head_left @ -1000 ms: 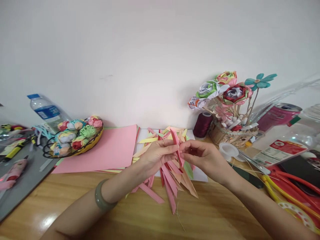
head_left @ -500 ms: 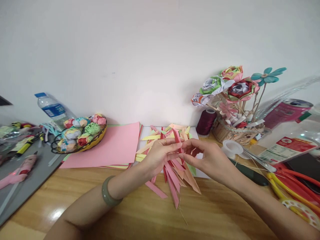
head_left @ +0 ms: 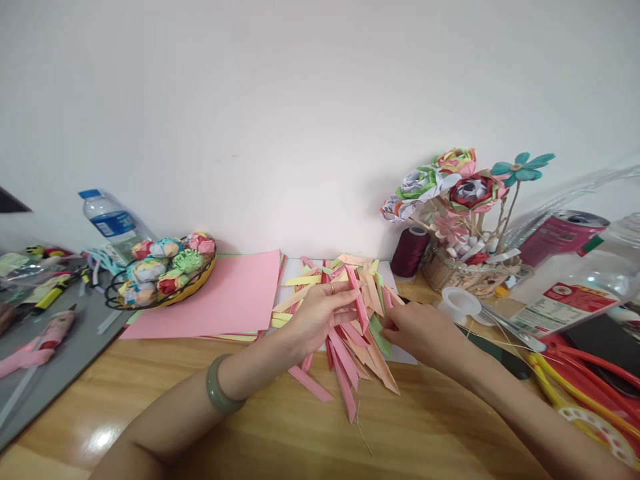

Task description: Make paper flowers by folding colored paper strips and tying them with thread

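My left hand is closed, pinching a folded pink paper strip upright between thumb and fingers. Beneath it lies a loose pile of pink, red, peach, yellow and green paper strips. At the pile's right side is my right hand, its fingers curled inward next to a green strip. Whatever those fingertips may grip is hidden. A white sheet shows under the pile.
To the left, a basket of paper flowers rests partly on pink paper, near a water bottle. On the right are dark red thread, a flower arrangement, white tape, and red-and-yellow scissors.
My right hand has let go of the folded pink strip and moved right and slightly down to the pile's edge, its fingers curling. My left hand still holds the strip.
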Available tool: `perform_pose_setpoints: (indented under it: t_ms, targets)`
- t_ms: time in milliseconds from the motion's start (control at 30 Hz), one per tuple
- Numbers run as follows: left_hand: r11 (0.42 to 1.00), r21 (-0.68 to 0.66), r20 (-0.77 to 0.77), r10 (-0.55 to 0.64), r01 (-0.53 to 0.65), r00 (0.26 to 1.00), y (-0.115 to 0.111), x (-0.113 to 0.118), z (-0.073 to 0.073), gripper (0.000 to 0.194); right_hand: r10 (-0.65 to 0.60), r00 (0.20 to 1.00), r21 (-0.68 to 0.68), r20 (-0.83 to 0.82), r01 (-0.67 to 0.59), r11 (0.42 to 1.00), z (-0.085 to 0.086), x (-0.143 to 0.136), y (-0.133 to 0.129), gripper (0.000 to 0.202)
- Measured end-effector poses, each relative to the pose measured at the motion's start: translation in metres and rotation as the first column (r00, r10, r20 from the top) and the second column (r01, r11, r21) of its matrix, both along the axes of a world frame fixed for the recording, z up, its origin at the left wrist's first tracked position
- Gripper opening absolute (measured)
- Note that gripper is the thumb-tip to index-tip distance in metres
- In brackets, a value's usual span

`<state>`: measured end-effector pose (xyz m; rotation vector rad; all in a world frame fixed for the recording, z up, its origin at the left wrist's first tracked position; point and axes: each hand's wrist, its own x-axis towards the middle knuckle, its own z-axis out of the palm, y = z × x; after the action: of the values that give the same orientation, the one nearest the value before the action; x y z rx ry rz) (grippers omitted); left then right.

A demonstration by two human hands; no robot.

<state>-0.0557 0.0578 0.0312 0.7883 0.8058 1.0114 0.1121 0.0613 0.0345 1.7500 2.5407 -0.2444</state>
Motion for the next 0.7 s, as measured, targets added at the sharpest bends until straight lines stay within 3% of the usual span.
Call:
perform_pose_setpoints:
  t_ms: [100, 367, 533, 600, 700]
  targets:
    - [1.000, 0.021, 0.005, -0.007, 0.007, 1.000, -0.001, 0.000, 0.000, 0.019, -0.005, 1.000, 0.016, 0.022, 0.005, 1.000, 0.004, 0.001, -0.002, 0.019]
    - [1.000, -0.003, -0.003, 0.009, -0.009, 1.000, -0.004, 0.001, 0.003, 0.021, -0.026, 1.000, 0.068, -0.018, 0.027, 0.997, 0.043, 0.031, -0.003, 0.024]
    - [0.998, 0.053, 0.078, -0.041, 0.037, 0.996, -0.005, 0.002, 0.002, 0.023, -0.114, 0.945, 0.118, -0.306, 0.156, 0.981, 0.044, 0.016, -0.005, 0.021]
    - [0.995, 0.088, 0.115, -0.061, 0.051, 0.992, -0.005, 0.002, 0.001, 0.022, -0.080, 0.894, 0.054, -0.441, 0.115, 0.992, 0.038, 0.004, -0.008, 0.018]
    - [0.995, 0.099, 0.126, -0.023, 0.010, 0.992, -0.005, 0.002, 0.000, 0.020, -0.050, 0.752, -0.095, -0.657, -0.017, 0.995, 0.027, -0.006, -0.010, 0.013]
